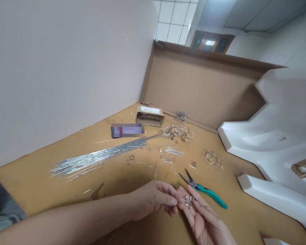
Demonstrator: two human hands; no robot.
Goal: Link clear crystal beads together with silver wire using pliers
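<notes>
My right hand [204, 217] is turned palm up and cradles a small cluster of transparent beads [188, 200] in its curled fingers. Against it, my left hand [159, 200] has thumb and fingertips pinched together at the edge of the beads; whatever lies between those fingertips is too small to make out. Just beyond the right hand lies a pair of green-handled needle-nose pliers [206, 190], jaws parted. Farther back is a loose curved strand of transparent beads [165, 156]. A long bundle of thin silver wires [104, 156] stretches across the table to the left.
Behind the wires stand a small open cardboard box [150, 117] and a blurred flat packet [127, 130]. A heap of beaded pieces and rings [177, 132] lies beside them, another beaded coil [212, 158] to the right. A cardboard panel [201, 85] and white moulded foam [244, 132] border the table.
</notes>
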